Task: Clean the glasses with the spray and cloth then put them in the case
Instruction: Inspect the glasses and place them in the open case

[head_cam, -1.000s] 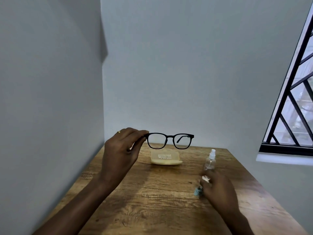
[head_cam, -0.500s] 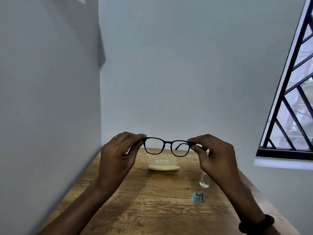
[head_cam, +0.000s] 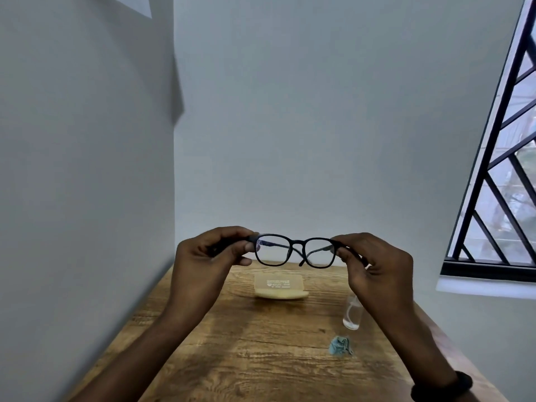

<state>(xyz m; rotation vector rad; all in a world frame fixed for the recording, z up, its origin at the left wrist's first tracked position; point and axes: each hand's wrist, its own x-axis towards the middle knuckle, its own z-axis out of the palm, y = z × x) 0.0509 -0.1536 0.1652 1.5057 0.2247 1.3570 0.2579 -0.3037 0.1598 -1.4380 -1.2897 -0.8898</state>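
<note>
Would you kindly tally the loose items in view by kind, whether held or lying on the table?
glasses: 1
case: 1
spray bottle: 1
cloth: 1
Total: 4

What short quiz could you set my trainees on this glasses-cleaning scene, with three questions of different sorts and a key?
1. True or false: the left hand and the right hand each pinch one end of the glasses, held above the table.
2. Where is the cream case? A: in the left hand. B: lying on the table. C: on the window ledge.
3. Which two things lie on the table to the right of the case?
Key: 1 true. 2 B. 3 the spray bottle and the blue cloth.
</note>
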